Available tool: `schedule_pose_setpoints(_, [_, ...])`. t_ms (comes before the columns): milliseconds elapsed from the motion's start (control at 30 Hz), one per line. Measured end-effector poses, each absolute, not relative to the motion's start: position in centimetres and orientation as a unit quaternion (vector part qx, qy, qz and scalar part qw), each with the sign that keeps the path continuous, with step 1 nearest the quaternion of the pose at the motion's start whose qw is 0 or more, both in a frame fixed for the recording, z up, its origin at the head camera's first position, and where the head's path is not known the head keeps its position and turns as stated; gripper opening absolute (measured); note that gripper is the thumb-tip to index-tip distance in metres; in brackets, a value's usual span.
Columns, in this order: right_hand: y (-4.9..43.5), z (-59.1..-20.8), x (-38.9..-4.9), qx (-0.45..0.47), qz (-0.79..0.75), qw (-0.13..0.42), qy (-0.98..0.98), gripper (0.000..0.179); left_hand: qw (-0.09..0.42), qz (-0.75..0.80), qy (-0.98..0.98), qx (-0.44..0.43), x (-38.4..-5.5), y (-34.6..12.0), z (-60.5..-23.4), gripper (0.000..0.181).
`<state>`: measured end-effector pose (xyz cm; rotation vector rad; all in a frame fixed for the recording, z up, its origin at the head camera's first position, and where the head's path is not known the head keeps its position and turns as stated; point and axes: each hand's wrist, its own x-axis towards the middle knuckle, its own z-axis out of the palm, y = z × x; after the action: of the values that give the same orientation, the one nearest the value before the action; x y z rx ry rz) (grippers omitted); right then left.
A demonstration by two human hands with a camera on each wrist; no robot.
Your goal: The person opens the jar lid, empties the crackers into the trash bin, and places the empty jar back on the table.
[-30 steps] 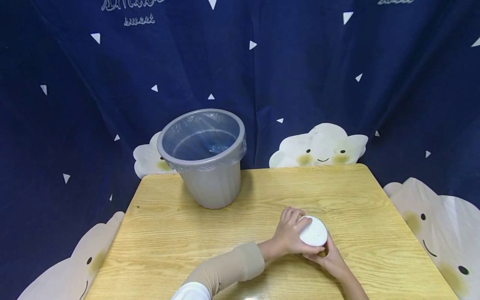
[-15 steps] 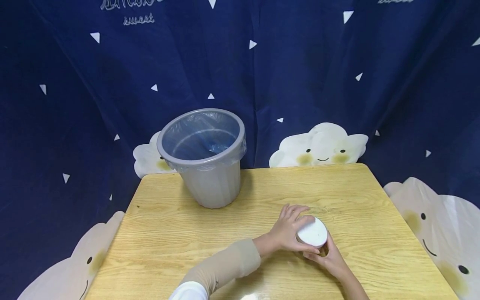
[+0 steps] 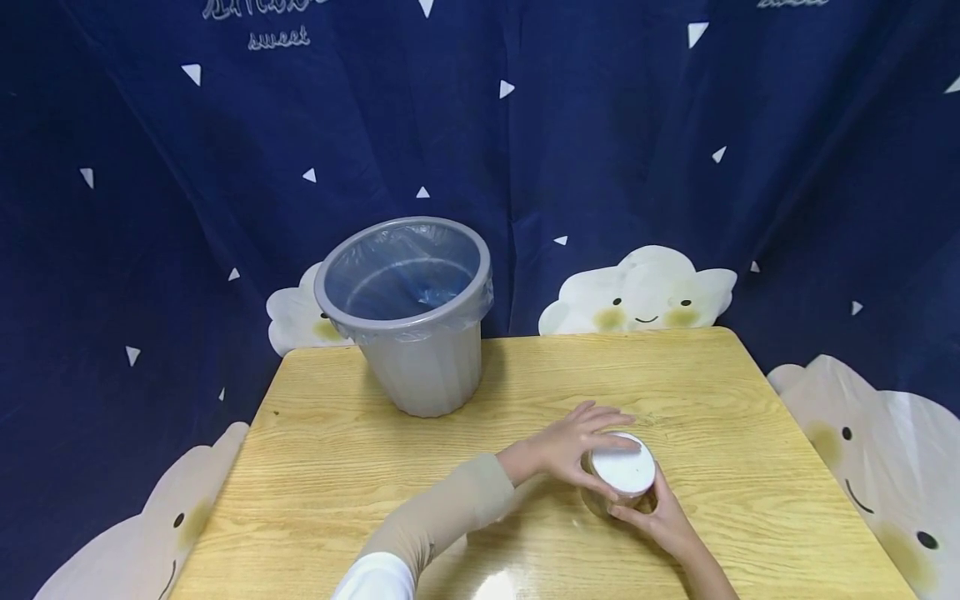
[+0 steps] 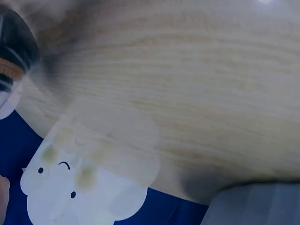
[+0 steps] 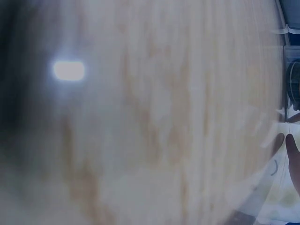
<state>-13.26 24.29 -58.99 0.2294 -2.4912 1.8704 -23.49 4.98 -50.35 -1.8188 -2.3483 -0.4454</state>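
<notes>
A round jar (image 3: 596, 502) with a flat white lid (image 3: 631, 472) is at the right of the table in the head view. Its see-through side shows below the lid, partly behind the hands. My right hand (image 3: 666, 518) grips the jar low on its near right side, thumb in front. Over the lid my left hand (image 3: 568, 448) is spread, fingers stretched out straight across its far left part and thumb along the near side. In the right wrist view only a finger (image 5: 293, 161) shows at the right edge.
Back left on the wooden table (image 3: 337, 467) stands a grey trash bin (image 3: 423, 367) with a clear liner over its rim. A dark blue curtain (image 3: 600, 150) with cloud faces hangs behind and at both sides. A dark rounded thing (image 4: 16, 42) shows in the left wrist view.
My left hand has loosened from the lid, its fingers straightening and spreading, and has turned clockwise; its forearm swung slightly left. More of the jar's side shows. My right hand keeps its hold.
</notes>
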Motion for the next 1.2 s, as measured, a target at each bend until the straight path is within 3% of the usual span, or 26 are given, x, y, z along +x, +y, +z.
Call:
schedule_pose_setpoints(367, [24.3, -58.8, -13.4, 0.089, 0.597, 0.009, -0.797, 0.099, 0.011, -0.067, -0.783, -0.618, -24.4, 5.5, -49.1, 0.080])
schedule_pose_setpoints(700, [24.4, -58.7, -13.3, 0.094, 0.584, 0.011, -0.806, 0.098, -0.012, -0.051, -0.783, -0.620, -24.4, 5.6, -48.8, 0.075])
schedule_pose_setpoints(1200, [24.3, -58.9, -13.4, 0.088, 0.599, 0.006, -0.796, 0.099, 0.027, -0.146, -0.777, -0.611, -23.8, 5.8, -49.8, 0.070])
